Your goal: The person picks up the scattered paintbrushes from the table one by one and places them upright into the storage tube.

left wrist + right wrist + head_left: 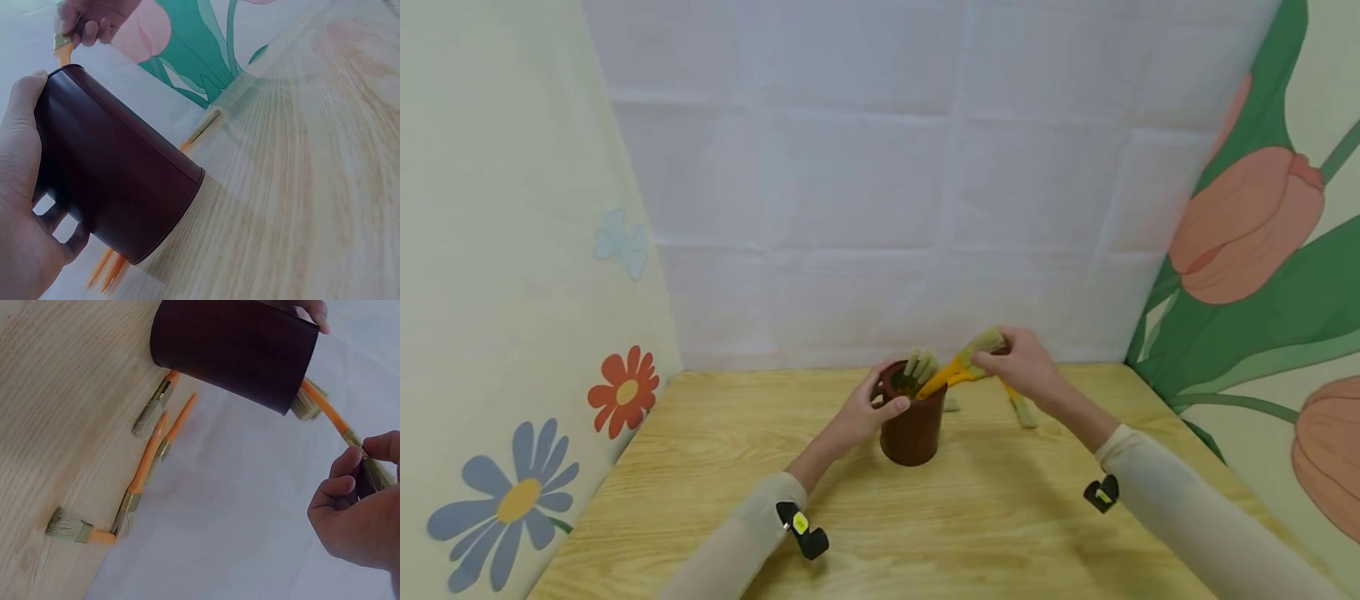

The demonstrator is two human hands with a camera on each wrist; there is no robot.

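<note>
A dark brown cylindrical holder [912,437] stands upright on the table. My left hand [862,414] grips it from the left, thumb near the rim and fingers around the far side. Bristles of a paintbrush [922,365] stick up out of its mouth. To the right and above, my right hand [1028,367] pinches another paintbrush [331,414] near its metal band and bristles. That brush's orange handle points down to the left, with its end at the holder's mouth. How deep the handle reaches is hidden in the right wrist view, where the holder's wall [231,353] covers it.
Several loose orange-handled brushes lie behind and right of the holder, including a wide-bristled brush [67,526] and a slimmer brush [145,459]. A white cloth [850,183] hangs along the table's back edge. Flower-printed cloths [1247,225] flank the wooden table [880,533].
</note>
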